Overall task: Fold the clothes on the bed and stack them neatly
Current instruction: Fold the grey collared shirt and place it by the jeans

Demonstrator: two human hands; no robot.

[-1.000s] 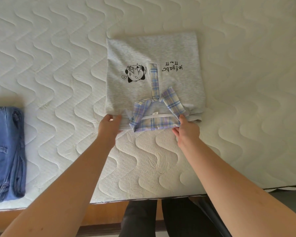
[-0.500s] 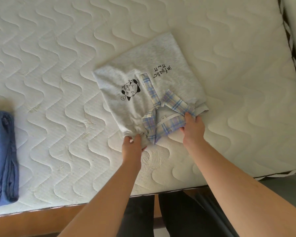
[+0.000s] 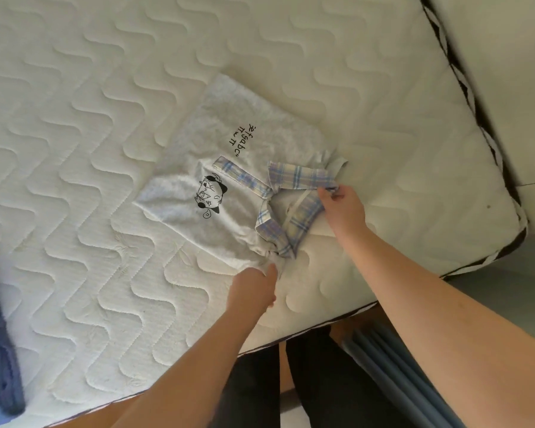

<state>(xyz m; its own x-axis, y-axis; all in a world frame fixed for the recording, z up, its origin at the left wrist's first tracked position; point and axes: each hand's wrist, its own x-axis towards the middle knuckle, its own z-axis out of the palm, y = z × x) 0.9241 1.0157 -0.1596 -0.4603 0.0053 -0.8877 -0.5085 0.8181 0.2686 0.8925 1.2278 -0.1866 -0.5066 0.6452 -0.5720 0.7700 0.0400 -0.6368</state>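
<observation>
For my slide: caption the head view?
Both hands, left hand and right hand, grip the folded grey shirt on the mattress.

On the grey shirt (image 3: pixel 229 168) we read one black print, upside down to us: "efgabc" with a closing quote mark, and a smaller, unclear line beside it. At its seven o'clock sits a cartoon drawing (image 3: pixel 210 195), wordless.

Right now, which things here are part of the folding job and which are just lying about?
Part of the job:
grey shirt with plaid collar, gripped at its near edge by the left hand and right hand
blue jeans, folded at the left edge

Just there:
mattress
wooden bed frame
</observation>
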